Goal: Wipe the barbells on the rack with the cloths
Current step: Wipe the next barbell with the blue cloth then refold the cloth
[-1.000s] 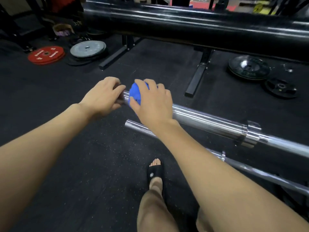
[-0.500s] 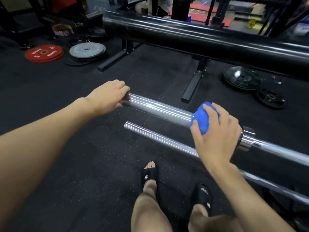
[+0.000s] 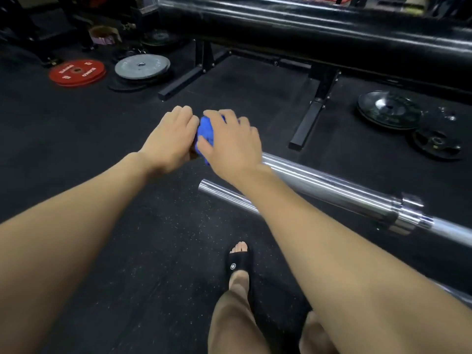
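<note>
A chrome barbell (image 3: 332,186) runs from the centre down to the right, its collar near the right edge. My right hand (image 3: 233,141) grips a bunched blue cloth (image 3: 204,132) wrapped round the sleeve's left end. My left hand (image 3: 169,140) curls over the very tip of the sleeve, touching the cloth. The tip itself is hidden under both hands. A second, thinner chrome barbell (image 3: 224,194) lies lower and closer to me, partly behind my right forearm.
A thick black bar (image 3: 306,24) spans the top, on black stands (image 3: 310,118). A red plate (image 3: 77,72) and a grey plate (image 3: 142,66) lie on the floor at left, dark plates (image 3: 389,109) at right. My sandalled foot (image 3: 238,259) stands below.
My right hand slid the blue cloth along the sleeve to near the collar, then back left to the tip beside my left hand. My left hand stayed at the bar's end.
</note>
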